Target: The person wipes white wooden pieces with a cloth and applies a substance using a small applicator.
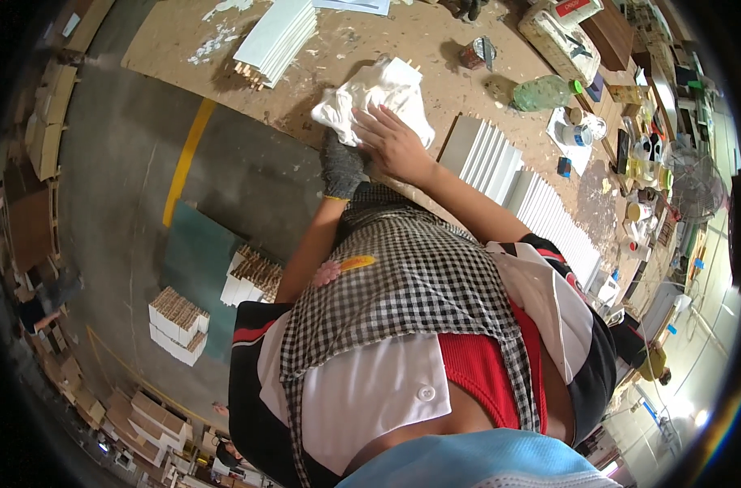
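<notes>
My right hand (393, 142), bare, presses a crumpled white cloth (379, 96) down onto something at the near edge of the wooden workbench (370, 41). Small wooden pegs stick out just beyond the cloth. My left hand (340, 165) wears a dark grey glove with a yellow cuff and grips the near side of whatever lies under the cloth, at the bench edge. The piece under the cloth is mostly hidden. My checked apron fills the lower middle of the view.
White panels are stacked on the bench at the far left (277, 37) and in a row at the right (517, 183). A green bottle (543, 93), tins and small jars crowd the right end. More white panel stacks (178, 324) stand on the floor.
</notes>
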Motion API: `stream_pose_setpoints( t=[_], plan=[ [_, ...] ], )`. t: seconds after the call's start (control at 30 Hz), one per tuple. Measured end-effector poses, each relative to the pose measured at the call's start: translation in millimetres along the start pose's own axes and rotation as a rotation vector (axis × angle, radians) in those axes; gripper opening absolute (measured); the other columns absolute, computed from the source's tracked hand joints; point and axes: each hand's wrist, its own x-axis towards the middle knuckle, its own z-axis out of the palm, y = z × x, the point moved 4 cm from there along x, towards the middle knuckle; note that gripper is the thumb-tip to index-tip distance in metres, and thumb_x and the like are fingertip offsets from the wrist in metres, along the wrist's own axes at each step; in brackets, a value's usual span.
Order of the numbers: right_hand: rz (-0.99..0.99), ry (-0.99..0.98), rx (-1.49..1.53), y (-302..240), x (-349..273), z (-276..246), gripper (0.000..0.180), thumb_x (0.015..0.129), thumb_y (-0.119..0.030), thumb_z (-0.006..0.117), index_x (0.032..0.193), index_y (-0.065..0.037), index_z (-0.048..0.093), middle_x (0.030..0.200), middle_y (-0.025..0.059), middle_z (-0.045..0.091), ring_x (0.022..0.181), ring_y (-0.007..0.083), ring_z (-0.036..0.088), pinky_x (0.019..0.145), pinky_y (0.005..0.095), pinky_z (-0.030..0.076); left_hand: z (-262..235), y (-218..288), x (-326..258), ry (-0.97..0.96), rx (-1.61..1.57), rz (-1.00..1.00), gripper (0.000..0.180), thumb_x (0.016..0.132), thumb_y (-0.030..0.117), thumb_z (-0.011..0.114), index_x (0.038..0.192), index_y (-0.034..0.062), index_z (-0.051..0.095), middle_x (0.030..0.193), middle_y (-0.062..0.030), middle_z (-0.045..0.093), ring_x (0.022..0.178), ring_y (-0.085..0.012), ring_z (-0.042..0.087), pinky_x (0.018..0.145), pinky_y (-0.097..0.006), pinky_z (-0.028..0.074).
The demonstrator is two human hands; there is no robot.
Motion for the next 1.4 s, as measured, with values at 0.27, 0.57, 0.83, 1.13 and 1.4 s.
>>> stream_pose_setpoints(
  t=[0.27,0.57,0.83,1.13,1.4],
  plan=[
    [0.592,-0.293,-0.066,78,5,34,0.045,0.093,-0.024,0.064,0.137,-0.012,0.059,0.153,0.0078,0.046,0.137,0.0330,0.045,0.119,0.0430,0.031,12,21,-6,-0.038,0.114,0.151,0.053,0.089,0.002,0.067,0.138,0.0029,0.047,0.117,-0.0101,0.060,0.102,-0.0207,0.059,0.086,-0.035,0.054],
    [0.655,0.117,-0.194,203,-28,-35,0.030,0.098,-0.031,0.057,0.097,-0.004,0.070,0.086,0.0175,0.071,0.076,0.0387,0.066,0.072,0.0495,0.053,-1,1,6,-0.092,0.382,0.227,0.077,0.080,0.001,0.080,0.144,-0.0022,0.037,0.099,-0.0025,0.046,0.088,-0.0123,0.049,0.085,-0.028,0.050],
    [0.132,-0.047,-0.060,29,-14,11,0.045,0.099,-0.033,0.058,0.137,-0.010,0.057,0.131,0.0161,0.062,0.124,0.0287,0.058,0.115,0.0502,0.034,-2,5,10,-0.122,-0.001,0.049,0.049,0.091,0.008,0.068,0.134,-0.0006,0.045,0.122,-0.0112,0.058,0.108,-0.0163,0.059,0.088,-0.032,0.053],
    [0.946,0.507,0.359,207,-28,-39,0.043,0.100,-0.041,0.056,0.115,-0.003,0.069,0.076,0.0169,0.068,0.065,0.0292,0.062,0.066,0.0408,0.050,11,72,-7,-0.014,0.711,0.205,0.077,0.081,0.008,0.082,0.144,-0.0025,0.039,0.130,-0.0152,0.055,0.117,-0.0218,0.056,0.097,-0.036,0.050],
    [0.632,0.327,0.383,133,-7,1,0.037,0.095,-0.031,0.068,0.117,-0.002,0.068,0.100,0.0163,0.067,0.077,0.0196,0.064,0.070,0.0364,0.051,-6,61,11,0.228,0.339,0.240,0.060,0.085,0.022,0.079,0.131,-0.0031,0.049,0.121,-0.0133,0.057,0.109,-0.0210,0.056,0.092,-0.034,0.051]
  ],
)
